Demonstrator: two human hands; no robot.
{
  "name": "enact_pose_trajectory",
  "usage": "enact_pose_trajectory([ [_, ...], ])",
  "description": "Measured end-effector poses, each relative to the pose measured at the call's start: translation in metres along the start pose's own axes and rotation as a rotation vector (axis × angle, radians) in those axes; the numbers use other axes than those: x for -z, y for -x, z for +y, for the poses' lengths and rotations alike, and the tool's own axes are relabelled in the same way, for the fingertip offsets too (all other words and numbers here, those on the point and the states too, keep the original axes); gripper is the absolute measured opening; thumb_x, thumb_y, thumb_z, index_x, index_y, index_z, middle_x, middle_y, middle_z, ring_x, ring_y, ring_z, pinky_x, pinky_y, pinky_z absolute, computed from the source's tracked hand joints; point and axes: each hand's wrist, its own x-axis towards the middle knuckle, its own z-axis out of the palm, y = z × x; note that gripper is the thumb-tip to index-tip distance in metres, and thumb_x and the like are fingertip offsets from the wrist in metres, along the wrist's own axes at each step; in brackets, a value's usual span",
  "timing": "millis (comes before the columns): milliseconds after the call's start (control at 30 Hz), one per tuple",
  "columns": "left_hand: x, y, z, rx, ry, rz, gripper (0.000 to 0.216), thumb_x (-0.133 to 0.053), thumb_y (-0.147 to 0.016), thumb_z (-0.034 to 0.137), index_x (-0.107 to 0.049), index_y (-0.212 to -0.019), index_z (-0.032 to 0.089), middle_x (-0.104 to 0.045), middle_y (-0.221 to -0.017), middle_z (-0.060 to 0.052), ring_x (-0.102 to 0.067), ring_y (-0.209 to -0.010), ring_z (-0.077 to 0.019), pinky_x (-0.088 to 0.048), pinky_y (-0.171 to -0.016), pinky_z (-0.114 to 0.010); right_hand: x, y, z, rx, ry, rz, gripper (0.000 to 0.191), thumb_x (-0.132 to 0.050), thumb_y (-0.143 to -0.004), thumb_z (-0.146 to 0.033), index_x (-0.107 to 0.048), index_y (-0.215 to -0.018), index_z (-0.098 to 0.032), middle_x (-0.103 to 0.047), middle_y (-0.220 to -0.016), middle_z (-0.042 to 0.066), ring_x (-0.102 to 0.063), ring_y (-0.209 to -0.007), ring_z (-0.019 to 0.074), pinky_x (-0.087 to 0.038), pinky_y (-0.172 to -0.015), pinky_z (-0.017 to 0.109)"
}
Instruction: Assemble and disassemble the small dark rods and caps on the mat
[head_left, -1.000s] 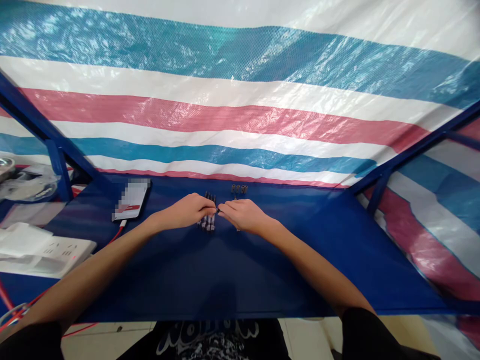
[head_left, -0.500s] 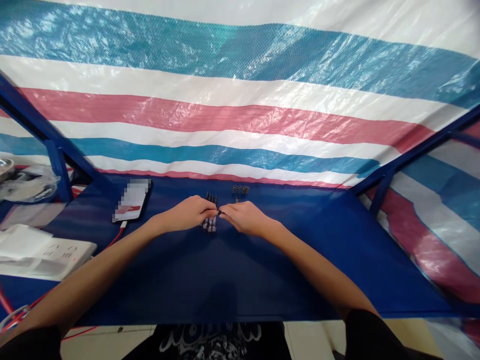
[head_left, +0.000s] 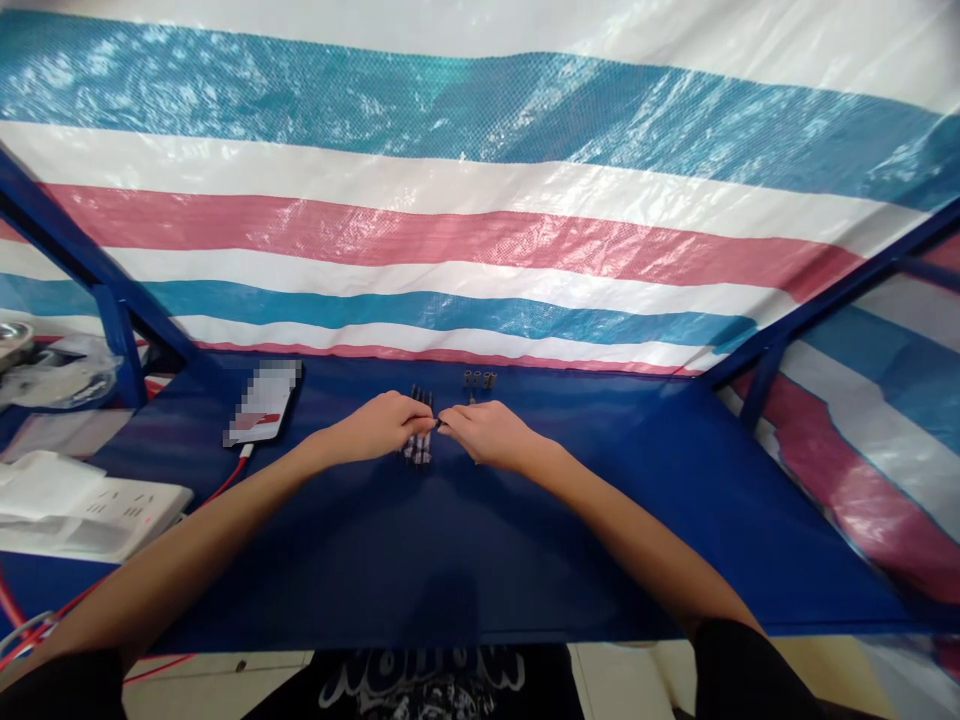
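My left hand point(head_left: 386, 425) and my right hand point(head_left: 487, 432) meet fingertip to fingertip over the middle of the blue table. Both are closed in a pinch around a small dark piece point(head_left: 438, 424), too covered to name. Under and behind my left fingers lie several slim dark rods with pale, shiny middles point(head_left: 418, 447), side by side; my hand hides part of them. One more thin piece point(head_left: 472, 398) pokes out just beyond my right hand. Several short grey metal cylinders point(head_left: 478, 379) stand in a row farther back.
A phone point(head_left: 264, 403) lies at the left with a red cable plugged in. Nearer on that side is a white power strip point(head_left: 112, 515). Blue frame bars point(head_left: 120, 345) rise at both sides, and a striped plastic sheet point(head_left: 480, 240) closes off the back.
Both hands hold almost the same pose, fingertips together on the small dark piece. The view has shifted very slightly.
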Motion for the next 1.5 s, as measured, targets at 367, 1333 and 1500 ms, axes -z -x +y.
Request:
enact_pose_trajectory([
  [367, -0.006, 0.001, 0.0, -0.022, -0.204, 0.072, 0.032, -0.037, -0.09, 0.027, -0.056, -0.067, 0.016, -0.057, -0.058, -0.001, -0.049, -0.053, -0.0125, -0.027, -0.052, -0.024, -0.003, -0.003, -0.004, -0.06, 0.006, -0.033, 0.038, -0.027, -0.102, -0.035, -0.056, -0.094, -0.012, -0.064, -0.073, 0.009, -0.057, -0.059, 0.0167, -0.03, -0.056, 0.027],
  [1333, -0.005, -0.002, -0.01, -0.118, -0.379, 0.118, 0.038, -0.031, -0.097, 0.029, -0.055, -0.07, 0.018, -0.057, -0.055, 0.001, -0.053, -0.051, -0.0117, -0.028, -0.051, -0.023, 0.005, -0.003, -0.011, -0.207, -0.204, 0.053, 0.026, -0.036, -0.1, -0.031, -0.055, -0.097, -0.014, -0.062, -0.093, 0.01, -0.058, -0.081, 0.0179, -0.038, -0.066, 0.026],
  [1500, 0.0, 0.004, -0.013, -0.254, -0.534, 0.21, 0.025, -0.04, -0.089, 0.026, -0.055, -0.072, 0.018, -0.062, -0.062, 0.0, -0.053, -0.052, -0.0125, -0.023, -0.049, -0.025, 0.004, -0.004, -0.015, -0.195, -0.137, -0.069, 0.035, -0.029, -0.102, -0.037, -0.054, -0.099, -0.013, -0.062, -0.075, 0.008, -0.054, -0.064, 0.0164, -0.03, -0.058, 0.026],
])
